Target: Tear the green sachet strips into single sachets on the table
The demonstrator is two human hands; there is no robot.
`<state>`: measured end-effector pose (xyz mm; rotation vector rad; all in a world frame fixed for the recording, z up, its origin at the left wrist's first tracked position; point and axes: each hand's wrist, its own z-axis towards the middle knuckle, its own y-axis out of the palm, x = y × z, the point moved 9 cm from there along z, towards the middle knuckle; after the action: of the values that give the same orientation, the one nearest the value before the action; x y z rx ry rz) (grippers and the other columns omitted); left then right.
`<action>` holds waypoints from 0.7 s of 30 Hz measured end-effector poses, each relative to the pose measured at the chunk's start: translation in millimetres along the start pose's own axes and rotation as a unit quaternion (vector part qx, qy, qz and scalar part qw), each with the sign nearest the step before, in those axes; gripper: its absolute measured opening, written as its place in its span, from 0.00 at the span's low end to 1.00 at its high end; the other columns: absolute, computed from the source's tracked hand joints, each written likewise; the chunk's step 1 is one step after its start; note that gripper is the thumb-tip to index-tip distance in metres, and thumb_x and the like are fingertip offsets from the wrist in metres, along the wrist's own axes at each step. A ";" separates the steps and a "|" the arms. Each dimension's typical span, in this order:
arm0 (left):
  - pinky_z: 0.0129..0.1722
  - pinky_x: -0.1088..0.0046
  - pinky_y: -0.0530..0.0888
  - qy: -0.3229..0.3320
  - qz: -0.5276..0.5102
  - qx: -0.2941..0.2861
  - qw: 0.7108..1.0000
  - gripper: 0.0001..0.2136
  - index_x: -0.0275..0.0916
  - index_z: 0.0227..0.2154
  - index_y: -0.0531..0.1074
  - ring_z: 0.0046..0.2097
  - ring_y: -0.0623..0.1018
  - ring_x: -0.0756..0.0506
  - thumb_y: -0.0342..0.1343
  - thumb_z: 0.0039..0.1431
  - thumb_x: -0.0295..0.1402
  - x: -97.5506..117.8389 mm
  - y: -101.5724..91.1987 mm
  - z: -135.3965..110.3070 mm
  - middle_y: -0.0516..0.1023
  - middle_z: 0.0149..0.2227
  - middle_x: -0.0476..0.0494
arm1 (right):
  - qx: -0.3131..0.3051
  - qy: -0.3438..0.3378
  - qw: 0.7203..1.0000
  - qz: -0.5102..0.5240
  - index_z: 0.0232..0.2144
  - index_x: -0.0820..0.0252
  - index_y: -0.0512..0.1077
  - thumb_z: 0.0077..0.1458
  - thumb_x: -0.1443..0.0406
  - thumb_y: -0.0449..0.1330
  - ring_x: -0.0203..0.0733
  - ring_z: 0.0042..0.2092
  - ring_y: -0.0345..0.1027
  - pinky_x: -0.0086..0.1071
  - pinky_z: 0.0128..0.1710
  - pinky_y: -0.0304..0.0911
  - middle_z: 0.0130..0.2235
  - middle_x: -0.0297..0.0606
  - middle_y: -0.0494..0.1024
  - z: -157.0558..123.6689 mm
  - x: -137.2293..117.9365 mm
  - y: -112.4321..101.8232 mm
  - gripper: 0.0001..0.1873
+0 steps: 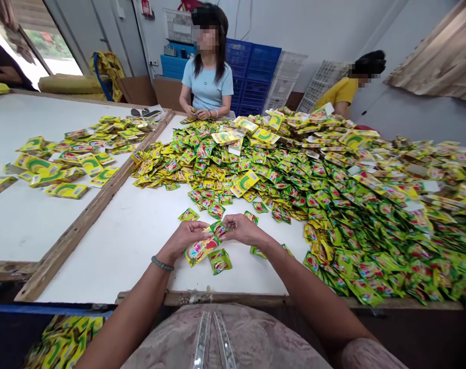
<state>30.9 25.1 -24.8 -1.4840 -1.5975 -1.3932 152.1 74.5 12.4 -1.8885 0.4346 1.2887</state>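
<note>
My left hand [186, 237] is closed on a yellow printed candy box [197, 251], held tilted above the white table. My right hand [238, 229] pinches a small green candy packet [218, 229] at the upper end of that box. Whether the packet is partly inside the box I cannot tell. Just below the hands a loose green packet [220, 262] lies on the table. Another packet [189, 214] rests beyond my left hand. Some packets beside my right forearm are partly hidden by it.
A big heap of green and yellow packets [279, 179] spreads ahead and to the right, with boxes on top. Left of a wooden divider [102, 205] lie filled-looking yellow boxes [56, 169]. A person in light blue [208, 84] stands opposite; another in yellow [333, 95] bends at right.
</note>
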 end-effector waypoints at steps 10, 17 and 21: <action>0.34 0.71 0.72 0.053 0.041 0.042 0.997 0.20 0.35 0.39 0.73 0.32 0.77 0.46 0.66 0.41 0.38 5.2 -2.7 7.7 0.79 0.29 0.46 | 0.139 -0.019 0.987 -0.082 0.28 0.59 0.73 0.46 0.61 0.62 0.34 0.29 0.65 0.27 0.30 0.57 0.26 0.31 0.74 -7.5 -10.5 -18.9 0.07; 0.27 0.75 0.69 0.046 0.040 0.035 0.998 0.23 0.36 0.39 0.69 0.28 0.74 0.49 0.67 0.39 0.38 0.9 2.5 3.5 0.76 0.29 0.49 | 0.219 -0.042 0.971 -0.081 0.28 0.58 0.74 0.48 0.64 0.61 0.38 0.35 0.69 0.32 0.39 0.61 0.33 0.36 0.75 -4.1 -14.7 -16.7 0.04; 0.22 0.77 0.64 0.051 0.075 0.061 0.994 0.22 0.36 0.38 0.70 0.21 0.70 0.51 0.66 0.39 0.38 -1.5 -6.0 5.3 0.71 0.20 0.54 | 0.166 -0.083 0.976 -0.115 0.27 0.57 0.76 0.49 0.61 0.61 0.40 0.41 0.66 0.35 0.45 0.57 0.32 0.35 0.75 -5.4 -22.8 7.8 0.06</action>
<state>26.9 30.3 -29.6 -1.4076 -1.4503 -1.2436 140.7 62.1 30.5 -1.4920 0.3098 1.1302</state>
